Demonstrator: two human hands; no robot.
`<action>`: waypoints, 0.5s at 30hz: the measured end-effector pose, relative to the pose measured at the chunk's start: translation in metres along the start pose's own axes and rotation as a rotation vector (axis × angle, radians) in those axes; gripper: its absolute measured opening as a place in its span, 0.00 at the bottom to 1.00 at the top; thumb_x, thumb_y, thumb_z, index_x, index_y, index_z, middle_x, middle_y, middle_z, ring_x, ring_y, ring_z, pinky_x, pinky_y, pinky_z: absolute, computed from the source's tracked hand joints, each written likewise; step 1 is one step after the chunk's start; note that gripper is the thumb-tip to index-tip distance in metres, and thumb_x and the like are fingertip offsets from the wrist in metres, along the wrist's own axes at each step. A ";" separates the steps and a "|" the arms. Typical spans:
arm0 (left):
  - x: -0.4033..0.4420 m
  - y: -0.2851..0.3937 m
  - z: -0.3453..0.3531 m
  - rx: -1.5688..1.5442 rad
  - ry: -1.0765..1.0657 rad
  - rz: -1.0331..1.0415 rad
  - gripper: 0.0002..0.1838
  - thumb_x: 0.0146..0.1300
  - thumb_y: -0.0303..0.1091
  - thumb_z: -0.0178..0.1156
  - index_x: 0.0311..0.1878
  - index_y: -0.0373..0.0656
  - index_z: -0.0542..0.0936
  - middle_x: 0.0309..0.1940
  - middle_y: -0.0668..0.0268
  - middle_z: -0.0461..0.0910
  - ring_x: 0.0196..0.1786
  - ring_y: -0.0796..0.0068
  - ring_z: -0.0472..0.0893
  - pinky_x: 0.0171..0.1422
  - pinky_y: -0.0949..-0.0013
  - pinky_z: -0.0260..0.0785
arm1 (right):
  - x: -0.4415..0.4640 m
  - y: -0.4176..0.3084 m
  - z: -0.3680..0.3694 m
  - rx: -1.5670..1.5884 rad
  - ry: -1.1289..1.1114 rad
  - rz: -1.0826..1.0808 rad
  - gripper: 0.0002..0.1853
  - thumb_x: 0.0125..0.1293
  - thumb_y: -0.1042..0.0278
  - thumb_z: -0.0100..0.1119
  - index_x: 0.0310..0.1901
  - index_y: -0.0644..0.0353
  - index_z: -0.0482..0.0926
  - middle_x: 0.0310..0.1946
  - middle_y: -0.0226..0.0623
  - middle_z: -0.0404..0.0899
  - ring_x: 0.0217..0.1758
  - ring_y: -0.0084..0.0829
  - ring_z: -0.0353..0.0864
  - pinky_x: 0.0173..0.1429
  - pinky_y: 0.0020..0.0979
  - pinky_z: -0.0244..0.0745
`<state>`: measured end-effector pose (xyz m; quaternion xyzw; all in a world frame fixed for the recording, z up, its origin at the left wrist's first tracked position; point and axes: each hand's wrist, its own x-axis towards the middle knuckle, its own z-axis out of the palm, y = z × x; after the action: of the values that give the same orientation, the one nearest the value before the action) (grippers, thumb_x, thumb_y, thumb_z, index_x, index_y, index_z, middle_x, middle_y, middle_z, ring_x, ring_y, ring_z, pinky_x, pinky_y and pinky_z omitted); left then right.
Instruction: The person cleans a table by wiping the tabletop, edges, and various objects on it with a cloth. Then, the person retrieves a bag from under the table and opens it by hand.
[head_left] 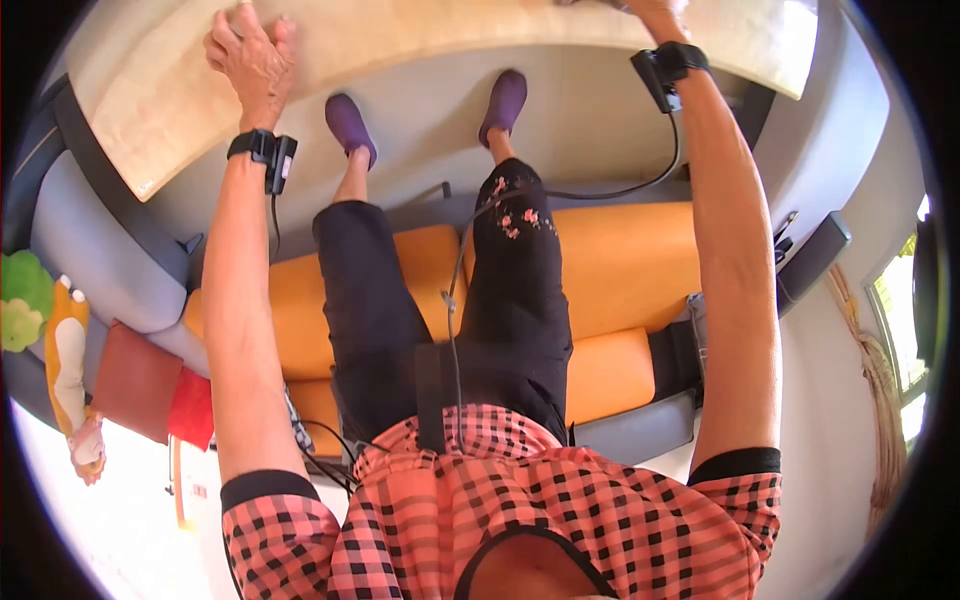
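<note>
A pale wooden tabletop curves across the top of the view. My left hand is over its left part, fingers bent and pointing away; whether anything lies under the fingertips is hidden. At the top right edge of the view is my right hand, over the table, its fingers mostly cut off by the frame. Each wrist wears a black strap with a small device, the left one and the right one. A dark cable runs from the right device down across my lap.
Behind my legs is a sofa with orange cushions and grey arms. A brown cushion, a red cloth item and a green plush lie at the left. At the right hangs a curtain beside a window.
</note>
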<state>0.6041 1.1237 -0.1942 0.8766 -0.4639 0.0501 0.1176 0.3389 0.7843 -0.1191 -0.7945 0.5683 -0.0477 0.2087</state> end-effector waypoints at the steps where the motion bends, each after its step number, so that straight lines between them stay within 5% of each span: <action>1: -0.001 -0.004 0.004 0.005 0.024 0.020 0.32 0.62 0.55 0.57 0.63 0.43 0.68 0.63 0.49 0.60 0.59 0.46 0.59 0.63 0.45 0.51 | -0.004 0.005 -0.005 -0.021 -0.014 0.077 0.34 0.52 0.52 0.65 0.56 0.66 0.71 0.49 0.60 0.77 0.53 0.58 0.76 0.57 0.48 0.71; 4: -0.001 -0.007 0.006 0.035 0.061 0.036 0.30 0.62 0.55 0.56 0.61 0.44 0.69 0.62 0.50 0.60 0.58 0.47 0.59 0.61 0.46 0.52 | -0.027 0.014 0.006 -0.038 0.049 -0.033 0.33 0.52 0.52 0.64 0.55 0.67 0.71 0.51 0.60 0.76 0.53 0.57 0.76 0.57 0.48 0.71; 5: -0.001 -0.008 0.008 0.040 0.056 0.024 0.30 0.62 0.55 0.56 0.61 0.44 0.69 0.62 0.50 0.60 0.58 0.47 0.59 0.62 0.46 0.51 | -0.038 0.015 0.026 -0.018 0.224 -0.092 0.29 0.52 0.56 0.65 0.51 0.66 0.71 0.47 0.59 0.76 0.52 0.58 0.75 0.54 0.49 0.71; 10: -0.002 -0.003 0.007 0.117 0.064 -0.060 0.28 0.62 0.52 0.58 0.61 0.47 0.71 0.58 0.53 0.66 0.59 0.49 0.63 0.63 0.46 0.54 | -0.099 -0.050 0.047 0.219 -0.007 -0.258 0.26 0.52 0.61 0.67 0.47 0.66 0.68 0.44 0.59 0.72 0.50 0.58 0.73 0.52 0.51 0.69; 13: 0.006 0.013 -0.007 0.114 0.048 -0.030 0.34 0.58 0.42 0.57 0.65 0.35 0.64 0.59 0.43 0.65 0.61 0.43 0.65 0.66 0.46 0.57 | -0.127 -0.076 0.037 0.357 -0.206 -0.304 0.27 0.52 0.62 0.67 0.49 0.66 0.66 0.47 0.60 0.70 0.51 0.59 0.71 0.53 0.50 0.69; 15: 0.006 0.019 -0.010 0.080 0.028 -0.073 0.33 0.59 0.45 0.54 0.64 0.35 0.66 0.60 0.43 0.65 0.63 0.44 0.63 0.68 0.45 0.52 | -0.147 -0.082 0.029 0.423 -0.212 -0.433 0.27 0.53 0.63 0.67 0.50 0.65 0.66 0.48 0.60 0.70 0.51 0.60 0.72 0.53 0.50 0.69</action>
<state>0.5921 1.1114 -0.1801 0.8961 -0.4276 0.0763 0.0908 0.3687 0.9500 -0.0902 -0.8365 0.3384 -0.1251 0.4124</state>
